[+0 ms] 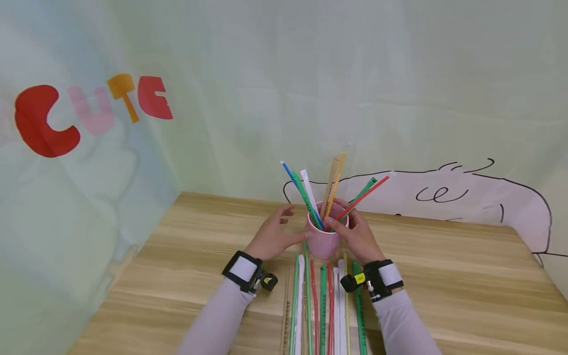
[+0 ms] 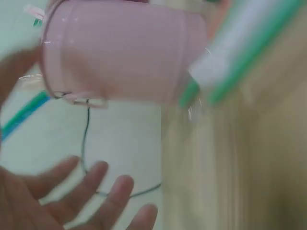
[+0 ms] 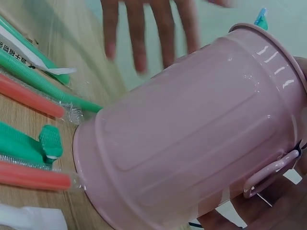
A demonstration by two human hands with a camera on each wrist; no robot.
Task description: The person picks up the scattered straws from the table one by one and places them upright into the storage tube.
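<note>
A pink metal cup [image 1: 323, 245] with a small side handle [image 3: 271, 172] stands near the table's back edge. It holds wrapped straws: blue, green, white, brown, orange and a red straw [image 1: 366, 198], fanned out above the rim. My right hand [image 1: 360, 237] grips the cup at its right side, thumb at the rim, other fingers behind near the handle. To the left of the cup, my left hand [image 1: 272, 235] has its fingers spread, with the thumb pointing to the cup's side. In the left wrist view its fingers [image 2: 117, 196] are apart from the cup.
In front of the cup, several wrapped straws lie side by side on the wooden table [image 1: 177, 266], among them a green straw [image 1: 323, 305] and a brown straw [image 1: 285, 315]. Their far ends lie close to the cup's base. A printed cloth backdrop [image 1: 248, 123] rises behind.
</note>
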